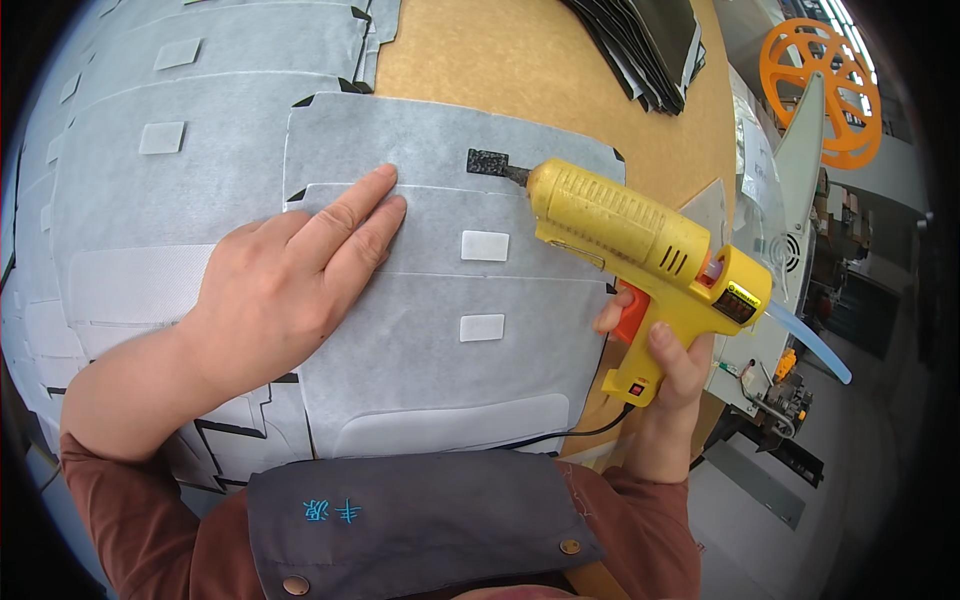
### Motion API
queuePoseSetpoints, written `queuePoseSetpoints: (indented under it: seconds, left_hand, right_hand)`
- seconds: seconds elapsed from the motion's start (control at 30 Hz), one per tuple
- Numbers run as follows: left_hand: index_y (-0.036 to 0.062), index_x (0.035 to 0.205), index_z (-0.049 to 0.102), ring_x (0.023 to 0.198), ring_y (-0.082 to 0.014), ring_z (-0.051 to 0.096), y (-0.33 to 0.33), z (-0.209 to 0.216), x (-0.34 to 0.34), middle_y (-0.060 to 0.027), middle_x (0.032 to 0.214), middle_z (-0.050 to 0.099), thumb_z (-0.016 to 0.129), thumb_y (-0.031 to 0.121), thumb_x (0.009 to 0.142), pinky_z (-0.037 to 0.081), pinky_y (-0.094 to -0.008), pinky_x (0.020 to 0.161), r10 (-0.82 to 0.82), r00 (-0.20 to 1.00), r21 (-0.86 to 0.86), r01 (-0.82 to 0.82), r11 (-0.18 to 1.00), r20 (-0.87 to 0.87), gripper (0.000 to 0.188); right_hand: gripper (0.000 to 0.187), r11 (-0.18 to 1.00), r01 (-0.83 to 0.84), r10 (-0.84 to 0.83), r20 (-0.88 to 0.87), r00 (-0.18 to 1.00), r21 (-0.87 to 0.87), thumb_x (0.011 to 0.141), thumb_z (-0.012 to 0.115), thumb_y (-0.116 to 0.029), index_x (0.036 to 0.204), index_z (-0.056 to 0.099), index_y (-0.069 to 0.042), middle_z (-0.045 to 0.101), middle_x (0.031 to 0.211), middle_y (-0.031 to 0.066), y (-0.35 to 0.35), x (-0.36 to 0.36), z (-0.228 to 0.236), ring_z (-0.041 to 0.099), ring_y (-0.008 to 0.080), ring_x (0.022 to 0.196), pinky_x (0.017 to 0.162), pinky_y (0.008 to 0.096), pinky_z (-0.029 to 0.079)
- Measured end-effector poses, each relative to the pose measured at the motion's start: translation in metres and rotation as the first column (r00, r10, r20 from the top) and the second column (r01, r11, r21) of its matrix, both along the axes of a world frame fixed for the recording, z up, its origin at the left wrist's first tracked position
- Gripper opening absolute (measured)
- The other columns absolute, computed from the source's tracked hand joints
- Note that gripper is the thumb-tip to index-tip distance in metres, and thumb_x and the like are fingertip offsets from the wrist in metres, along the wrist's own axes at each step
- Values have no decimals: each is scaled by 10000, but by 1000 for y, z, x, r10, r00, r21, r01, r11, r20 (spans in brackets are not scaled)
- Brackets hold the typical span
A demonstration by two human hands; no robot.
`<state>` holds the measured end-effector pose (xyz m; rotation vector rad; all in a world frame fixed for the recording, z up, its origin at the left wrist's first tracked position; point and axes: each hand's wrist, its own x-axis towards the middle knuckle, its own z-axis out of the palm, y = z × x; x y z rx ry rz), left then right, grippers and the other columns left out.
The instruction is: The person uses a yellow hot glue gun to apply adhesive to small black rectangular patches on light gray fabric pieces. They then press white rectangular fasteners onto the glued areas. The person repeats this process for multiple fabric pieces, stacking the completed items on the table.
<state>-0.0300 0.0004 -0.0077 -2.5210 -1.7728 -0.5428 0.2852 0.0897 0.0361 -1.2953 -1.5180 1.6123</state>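
My right hand [675, 365] grips a yellow hot glue gun [640, 225] by its handle, a finger at the orange trigger [630, 312]. A pale glue stick [815, 345] sticks out of its back end. The nozzle meets a small black textured patch [487, 162] on a light grey fabric panel [400, 310]; whether they touch I cannot tell. My left hand [290, 260] lies on the panel left of the nozzle, two fingers stretched out. Below the gun's tip, two small white rectangles [485, 246] sit on the grey panels. A black cord leaves the handle's base.
More grey panels [220, 100] with white rectangles overlap on the left. A stack of black sheets [650, 50] lies at the far edge of the brown table [480, 60]. Beyond its right side stand a machine with an orange reel [820, 92] and a small mechanism [785, 400].
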Motion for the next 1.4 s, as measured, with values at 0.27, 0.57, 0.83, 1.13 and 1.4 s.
queuePoseSetpoints:
  seconds: [0.27,0.57,0.83,1.13,1.4]
  left_hand:
    - [31,1158,660,587,-111,578,-1,1,0,-132,1251,650,741,73,796,509,-247,512,4,1000,-14,-4,1000,-12,373]
    - [27,1150,655,573,-120,570,0,1,0,-133,1245,650,739,63,791,505,-255,513,4,1000,1,-4,1000,4,371]
    - [30,1139,654,604,-128,603,1,2,1,-119,1246,653,745,46,772,506,-254,522,13,1000,8,-13,1000,-4,379]
    - [23,1170,636,645,-151,639,1,4,3,-131,1259,646,742,35,763,525,-268,550,10,1000,-14,-10,1000,9,420]
    - [22,1182,631,668,-164,655,1,4,3,-137,1269,640,733,29,771,533,-270,561,10,1000,-23,-10,1000,0,424]
  right_hand:
    - [561,987,-159,157,-130,979,-8,866,645,-183,1330,441,56,610,1090,198,4,1,0,645,264,913,793,382,526]
    - [572,993,-114,110,-92,990,-31,845,647,-202,1307,451,72,621,1051,197,2,0,-2,657,268,892,774,377,535]
    - [510,991,-135,133,-111,985,-10,875,610,-162,1307,453,57,624,1028,176,9,4,-4,649,256,901,784,371,526]
    - [518,993,-115,113,-174,978,-4,869,601,-109,1336,426,30,617,1048,184,10,5,-8,648,257,898,785,394,532]
    - [503,987,-160,155,-199,968,-8,880,600,-101,1334,429,33,617,1054,183,7,11,-6,644,255,917,795,394,535]
